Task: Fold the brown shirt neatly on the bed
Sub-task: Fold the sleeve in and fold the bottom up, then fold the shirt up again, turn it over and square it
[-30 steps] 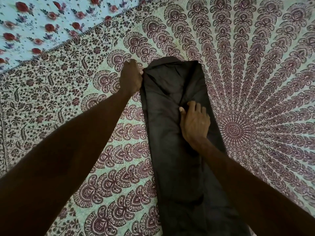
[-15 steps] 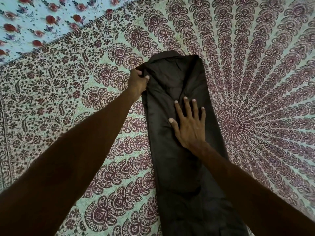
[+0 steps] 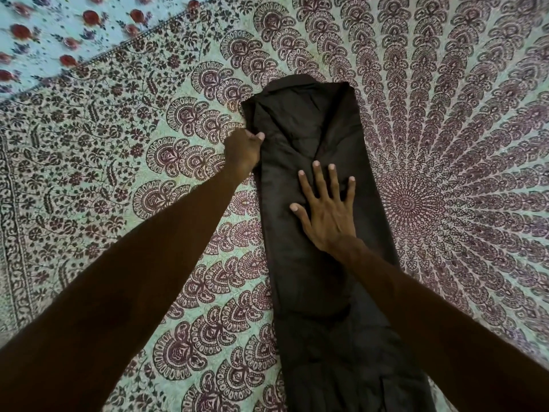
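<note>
Head view. Shirt [image 3: 312,263] lies on the bed [image 3: 445,114], folded into a long narrow strip running away from the viewer, far end squared off. Left hand [image 3: 242,151] pinches the strip's left edge near the far end, fingers curled on the cloth. Right hand [image 3: 328,209] lies flat on the strip's middle, fingers spread and straight, holding nothing. A floral sheet [image 3: 44,34] shows at the upper left corner.
</note>
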